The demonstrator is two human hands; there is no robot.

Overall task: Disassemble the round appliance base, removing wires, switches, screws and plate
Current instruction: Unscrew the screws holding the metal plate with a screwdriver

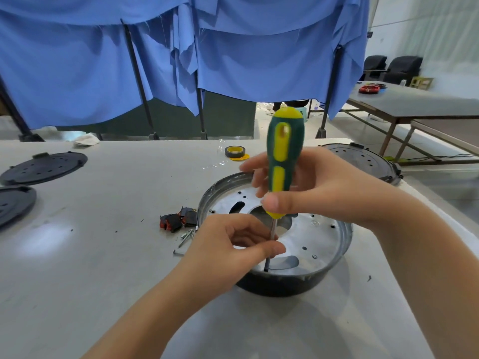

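The round appliance base (342, 244) sits open side up on the white table, dark outside, with a silvery metal plate (311, 237) inside it. My right hand (311, 193) grips the green and yellow screwdriver (283, 154), held upright. Its tip rests on the plate near the front rim. My left hand (228, 244) pinches the screwdriver's shaft just above the tip. Loose black and red switches (178, 220) lie left of the base, with several screws (185, 239) beside them.
Two black round covers (44, 168) (14, 206) lie at the table's left edge, and another round base (368, 159) stands behind my right hand. A roll of yellow-black tape (235, 152) sits at the back. Blue cloth hangs behind the table; another table stands at right.
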